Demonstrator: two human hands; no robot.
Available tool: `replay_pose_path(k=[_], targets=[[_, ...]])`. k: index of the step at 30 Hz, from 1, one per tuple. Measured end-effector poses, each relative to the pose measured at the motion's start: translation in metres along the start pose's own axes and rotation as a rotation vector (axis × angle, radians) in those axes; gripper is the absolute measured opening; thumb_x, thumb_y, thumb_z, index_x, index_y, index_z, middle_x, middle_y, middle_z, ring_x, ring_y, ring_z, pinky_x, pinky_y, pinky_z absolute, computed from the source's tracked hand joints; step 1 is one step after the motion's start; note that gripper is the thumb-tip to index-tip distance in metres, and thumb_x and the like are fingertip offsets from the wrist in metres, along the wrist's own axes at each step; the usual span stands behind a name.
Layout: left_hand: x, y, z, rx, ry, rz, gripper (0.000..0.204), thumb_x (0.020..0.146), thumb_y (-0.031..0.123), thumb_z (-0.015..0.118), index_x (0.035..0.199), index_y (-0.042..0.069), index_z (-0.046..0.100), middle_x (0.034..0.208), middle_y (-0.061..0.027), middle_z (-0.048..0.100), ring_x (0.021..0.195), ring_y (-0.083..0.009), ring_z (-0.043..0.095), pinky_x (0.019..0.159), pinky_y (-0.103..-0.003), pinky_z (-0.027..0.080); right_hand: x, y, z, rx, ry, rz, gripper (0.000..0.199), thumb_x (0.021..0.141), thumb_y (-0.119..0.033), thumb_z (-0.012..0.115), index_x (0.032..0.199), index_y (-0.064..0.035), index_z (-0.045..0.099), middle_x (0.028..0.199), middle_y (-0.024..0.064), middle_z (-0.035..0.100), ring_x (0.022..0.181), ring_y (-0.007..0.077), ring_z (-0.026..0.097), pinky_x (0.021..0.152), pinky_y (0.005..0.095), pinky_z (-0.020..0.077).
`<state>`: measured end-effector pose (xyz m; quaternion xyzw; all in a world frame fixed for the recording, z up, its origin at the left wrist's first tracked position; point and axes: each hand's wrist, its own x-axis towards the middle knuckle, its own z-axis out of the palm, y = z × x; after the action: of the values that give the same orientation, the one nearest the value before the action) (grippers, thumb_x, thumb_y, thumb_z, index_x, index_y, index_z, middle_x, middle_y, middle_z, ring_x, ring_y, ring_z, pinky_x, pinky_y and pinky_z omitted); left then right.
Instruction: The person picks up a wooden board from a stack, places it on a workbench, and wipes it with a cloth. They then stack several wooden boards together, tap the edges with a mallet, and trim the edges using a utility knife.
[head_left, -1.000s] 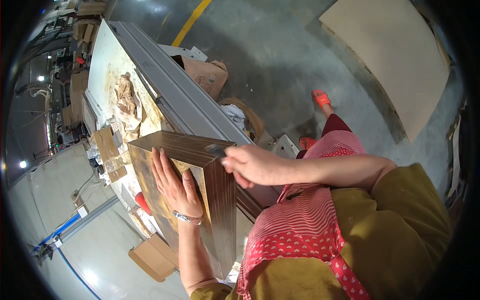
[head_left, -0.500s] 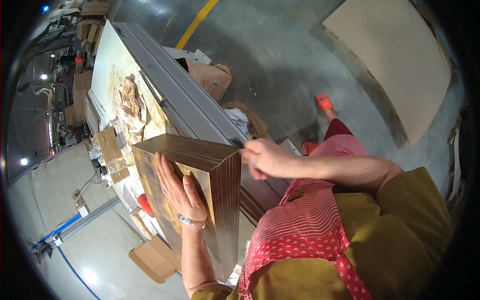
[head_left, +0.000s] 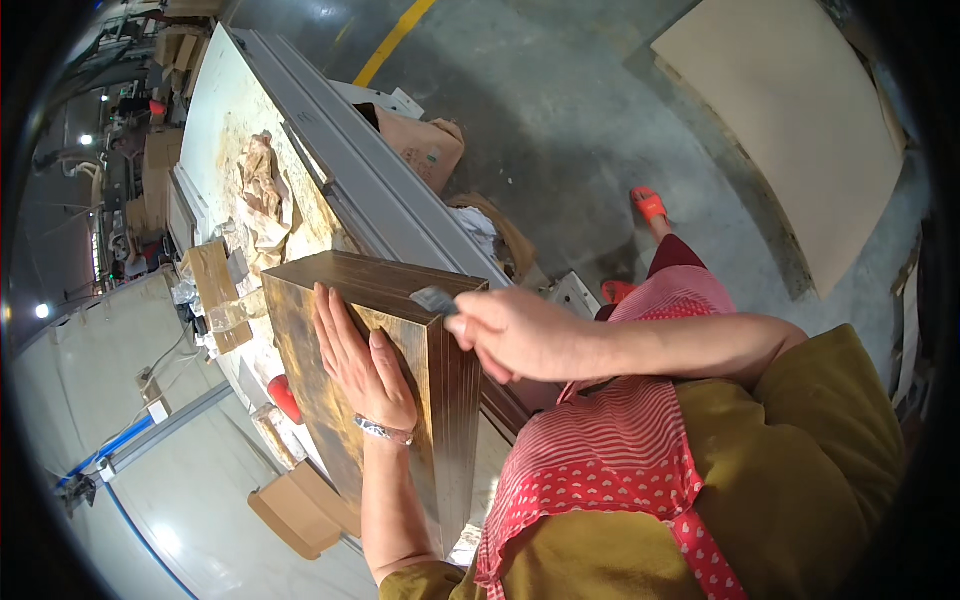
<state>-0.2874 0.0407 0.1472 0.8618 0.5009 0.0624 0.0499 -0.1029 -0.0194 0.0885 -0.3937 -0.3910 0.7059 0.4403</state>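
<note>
A thick stack of dark brown wooden boards point(head_left: 340, 430) stands tilted on the workbench, its large face mottled with lighter patches. My left hand point(head_left: 358, 375) lies flat on that face, fingers stretched out, a bracelet at the wrist. At the stack's near right corner, my right hand point(head_left: 510, 330) is closed round a small flat grey metal scraper blade point(head_left: 435, 300). The blade's end shows just over the top edges of the boards; whether it touches them I cannot tell. My fingers hide its other end.
On the stained white bench top point(head_left: 215, 120) lie crumpled brown paper point(head_left: 262, 195), a taped cardboard piece point(head_left: 217, 290) and a red object point(head_left: 284, 398). An open cardboard box point(head_left: 300, 510) is at lower left. Grey rails point(head_left: 350, 160) line the bench; a large beige panel point(head_left: 780, 120) is at right.
My right hand has moved left onto the stack's corner, and the blade in it now shows. My left hand stays flat on the board. The view has shifted slightly.
</note>
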Motion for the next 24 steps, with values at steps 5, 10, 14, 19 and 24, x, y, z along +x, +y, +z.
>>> replay_pose_path(k=[5, 10, 14, 19, 24], targets=[[0.004, 0.000, 0.004, 0.023, 0.007, 0.029, 0.056, 0.095, 0.031, 0.028, 0.139, -0.003, 0.026, 0.146, -0.0197, 0.026, 0.135, -0.0387, 0.023, 0.108, -0.045, 0.016, 0.006, 0.030, -0.020, 0.007, 0.089, 0.204, 0.029, 0.098, -0.021, 0.036, 0.079, -0.0023, 0.049, 0.047, 0.0036, 0.051, 0.040, 0.0112, 0.048, 0.043, 0.0282, 0.0387], [0.001, 0.001, 0.002, 0.011, 0.005, -0.010, 0.057, 0.095, 0.033, 0.028, 0.140, -0.002, 0.026, 0.147, -0.0188, 0.026, 0.135, -0.0385, 0.023, 0.108, -0.045, 0.017, -0.005, -0.016, -0.001, -0.035, 0.020, -0.046, 0.029, 0.096, -0.017, 0.038, 0.075, 0.0004, 0.045, 0.050, 0.0102, 0.052, 0.045, 0.0215, 0.056, 0.048, 0.0352, 0.0415], [0.001, 0.003, 0.001, 0.006, -0.004, -0.021, 0.057, 0.095, 0.034, 0.027, 0.140, -0.001, 0.026, 0.147, -0.0178, 0.025, 0.135, -0.0384, 0.023, 0.108, -0.045, 0.017, -0.004, -0.016, 0.006, -0.052, 0.002, -0.088, 0.028, 0.096, -0.017, 0.038, 0.074, -0.0001, 0.045, 0.049, 0.0094, 0.052, 0.045, 0.0216, 0.056, 0.048, 0.0357, 0.0411], [0.004, 0.004, 0.002, 0.003, 0.000, -0.020, 0.058, 0.095, 0.035, 0.027, 0.140, -0.001, 0.026, 0.147, -0.0174, 0.025, 0.135, -0.0382, 0.023, 0.108, -0.045, 0.017, -0.002, -0.015, 0.004, -0.031, 0.027, -0.069, 0.028, 0.096, -0.016, 0.039, 0.073, -0.0007, 0.045, 0.049, 0.0092, 0.052, 0.045, 0.0214, 0.056, 0.047, 0.0357, 0.0408], [0.003, 0.001, 0.002, 0.017, 0.000, -0.024, 0.058, 0.095, 0.035, 0.028, 0.140, -0.001, 0.026, 0.147, -0.0178, 0.025, 0.135, -0.0377, 0.023, 0.108, -0.045, 0.016, 0.002, -0.003, 0.004, -0.043, 0.032, -0.071, 0.028, 0.095, -0.017, 0.041, 0.074, -0.0002, 0.046, 0.047, 0.0077, 0.048, 0.042, 0.0196, 0.053, 0.046, 0.0338, 0.0404]])
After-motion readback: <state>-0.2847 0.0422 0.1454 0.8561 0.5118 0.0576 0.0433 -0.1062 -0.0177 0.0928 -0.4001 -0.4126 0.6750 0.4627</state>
